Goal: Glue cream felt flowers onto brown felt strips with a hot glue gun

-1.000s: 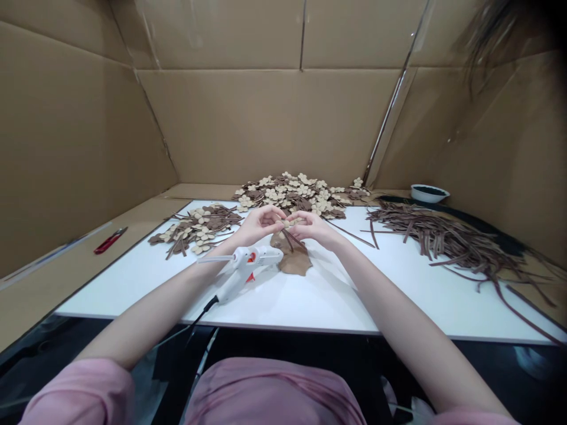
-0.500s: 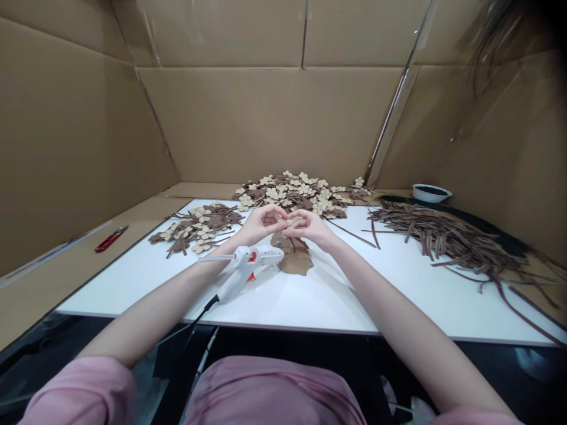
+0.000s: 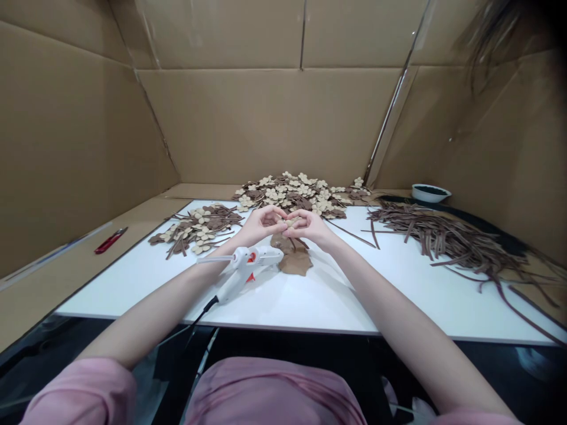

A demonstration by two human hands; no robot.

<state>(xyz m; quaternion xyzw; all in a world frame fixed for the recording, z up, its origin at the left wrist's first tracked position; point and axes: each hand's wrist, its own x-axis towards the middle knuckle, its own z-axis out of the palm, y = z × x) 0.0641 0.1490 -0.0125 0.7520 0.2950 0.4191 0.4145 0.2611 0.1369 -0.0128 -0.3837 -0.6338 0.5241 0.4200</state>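
Between my fingertips is a small cream flower cutout (image 3: 292,222), pinched from both sides. My left hand (image 3: 266,224) and my right hand (image 3: 309,226) meet over the middle of the white board, closed on the flower and partly hiding it. A thin brown strip shows just under my fingers; whether it joins the flower I cannot tell. Below my hands lies a brown irregular piece (image 3: 296,261), seemingly leather or felt. A white glue gun (image 3: 241,268) with an orange trigger stands beside it, in front of my left forearm, its nozzle end pointing left or right unclear.
A large heap of cream and brown flowers (image 3: 287,192) lies at the back. Flowers with strips (image 3: 201,227) are piled at left, brown strips (image 3: 438,230) at right. A white bowl (image 3: 431,193) holds dark material. A red utility knife (image 3: 110,241) lies far left; cardboard walls surround the board.
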